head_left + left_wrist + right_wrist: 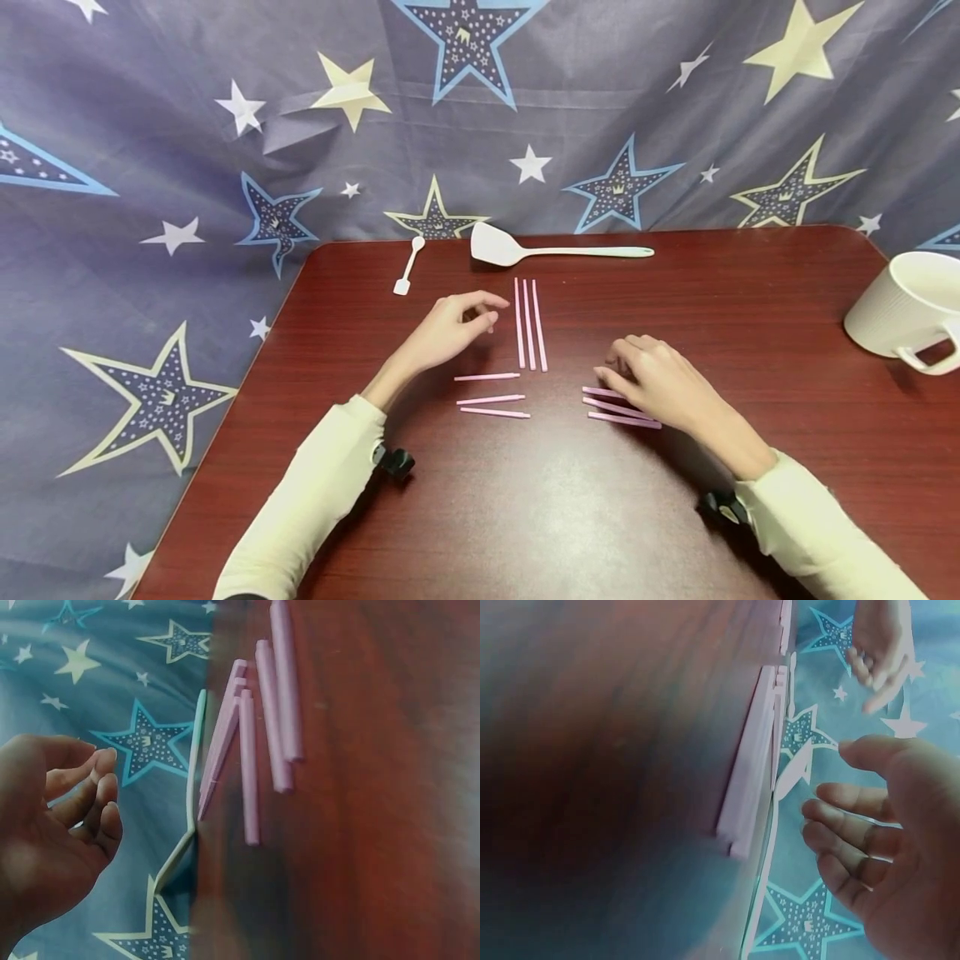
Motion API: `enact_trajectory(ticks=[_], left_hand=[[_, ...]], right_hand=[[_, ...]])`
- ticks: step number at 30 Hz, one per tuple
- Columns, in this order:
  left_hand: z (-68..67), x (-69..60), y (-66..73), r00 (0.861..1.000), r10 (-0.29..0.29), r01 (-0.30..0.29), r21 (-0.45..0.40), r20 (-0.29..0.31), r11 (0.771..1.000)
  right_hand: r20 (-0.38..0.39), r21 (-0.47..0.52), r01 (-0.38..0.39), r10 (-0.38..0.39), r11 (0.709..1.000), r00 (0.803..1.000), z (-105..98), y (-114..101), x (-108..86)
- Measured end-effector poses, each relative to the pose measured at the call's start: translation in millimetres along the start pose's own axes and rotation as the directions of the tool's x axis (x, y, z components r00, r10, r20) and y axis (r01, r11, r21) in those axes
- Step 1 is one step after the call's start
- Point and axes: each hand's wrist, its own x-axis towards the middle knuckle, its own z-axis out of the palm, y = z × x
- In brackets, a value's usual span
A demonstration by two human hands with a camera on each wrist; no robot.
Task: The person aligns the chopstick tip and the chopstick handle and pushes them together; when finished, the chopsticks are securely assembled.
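Three thin pink sticks (529, 325) lie side by side, pointing away from me. Three more pink sticks (491, 400) lie crosswise at the left, and another three pink sticks (624, 420) at the right, partly under my hand. My left hand (459, 327) hovers beside the upright row, fingers loosely bent and holding nothing; its thumb and fingers (97, 761) show bare in the left wrist view. My right hand (660, 379) is over the right group with bent fingers. In the right wrist view that hand (907, 840) shows a gap between thumb and fingers, with nothing held.
A white spatula (495, 246) lies along the far edge of the dark red table (570, 517). Left of it is a small white double-ended spoon (409, 267). A white mug (885, 312) stands at the far right. A star-patterned cloth (555, 125) hangs behind.
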Motion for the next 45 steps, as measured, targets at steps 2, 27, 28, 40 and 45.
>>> enact_trajectory(ticks=[2,27,28,40,45], left_hand=[[-0.2,-10.6,-0.9,1.0,-0.003,0.003,-0.001,0.007,1.0],[26.7,-101.7,-6.7,0.994,0.086,-0.082,0.063,-0.061,0.995],[27.8,-103.4,-7.6,0.993,0.102,-0.096,0.098,-0.058,0.991],[41.4,-115.4,-10.6,0.973,0.231,-0.201,0.393,-0.029,0.897],[44.8,-117.6,-14.0,0.967,0.254,-0.217,0.419,-0.033,0.882]], right_hand=[[0.0,-0.002,-0.006,0.006,1.0,1.0,-2.0,1.1,-5.1],[-0.071,0.041,-0.018,0.021,0.999,0.997,-14.4,6.9,-59.1],[-0.069,0.049,-0.023,0.026,0.999,0.997,-14.6,6.7,-61.2],[-0.084,0.132,-0.01,0.021,0.991,0.996,-12.6,2.8,-75.3],[-0.103,0.138,0.021,-0.007,0.99,0.995,-9.2,3.5,-78.3]])
